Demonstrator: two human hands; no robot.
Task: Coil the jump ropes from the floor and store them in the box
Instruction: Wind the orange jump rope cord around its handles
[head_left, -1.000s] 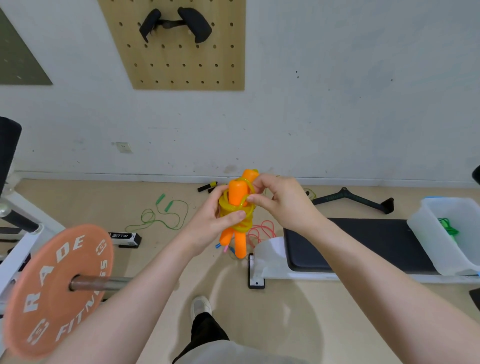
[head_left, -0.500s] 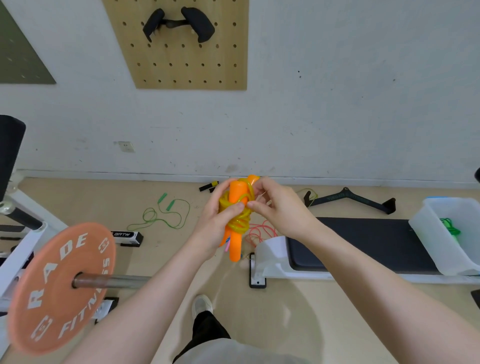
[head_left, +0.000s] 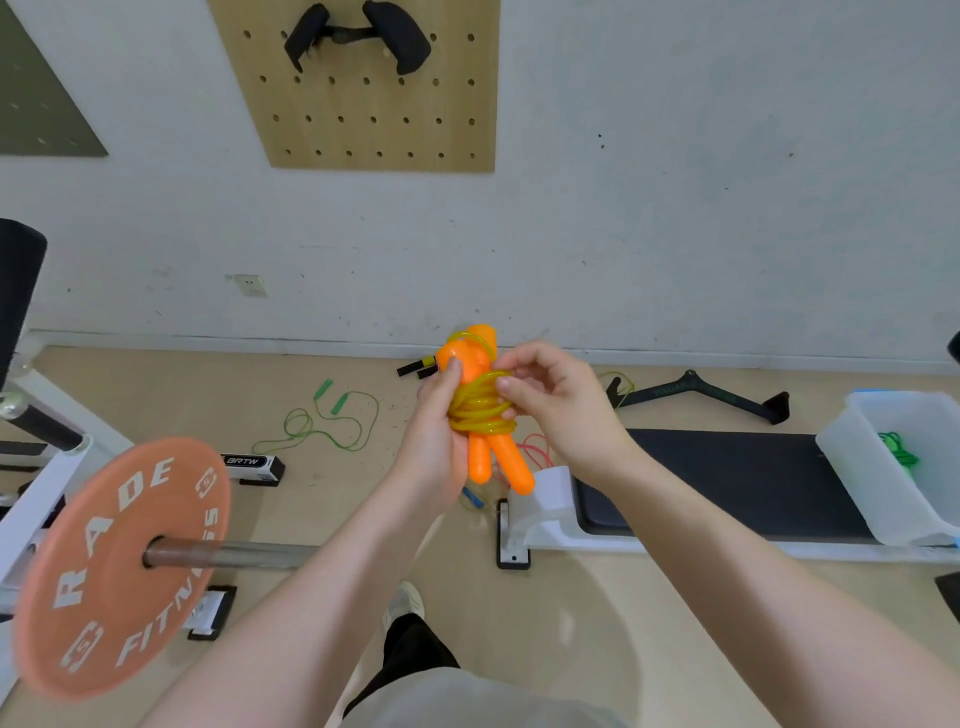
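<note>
— Judging from the head view, how far along is the person?

— Partway. The left hand (head_left: 436, 447) is wrapped around the two orange handles (head_left: 485, 457), thumb pressed near their tops, holding them upright in front of the body. The yellow rope (head_left: 480, 410) is wound in several turns around the handles. The right hand (head_left: 561, 410) has its fingers half-curled, fingertips (head_left: 503, 384) pinching the top turns of the coil, seemingly tucking or tightening the end.

— And the box?

— The white box (head_left: 872, 483) sits on the far end of the black bench (head_left: 727, 478), well apart from the hands, off to the right. A green rope in the box (head_left: 901, 454) looks already stored.

— What remains?

— This bundle is not yet in the box. On the floor a loose green rope (head_left: 332, 421) lies uncoiled by the wall, a red rope (head_left: 535, 449) shows behind the hands, and black-and-yellow handles (head_left: 418, 366) lie near the skirting. So probably one done, one nearly, and at least three left.
</note>
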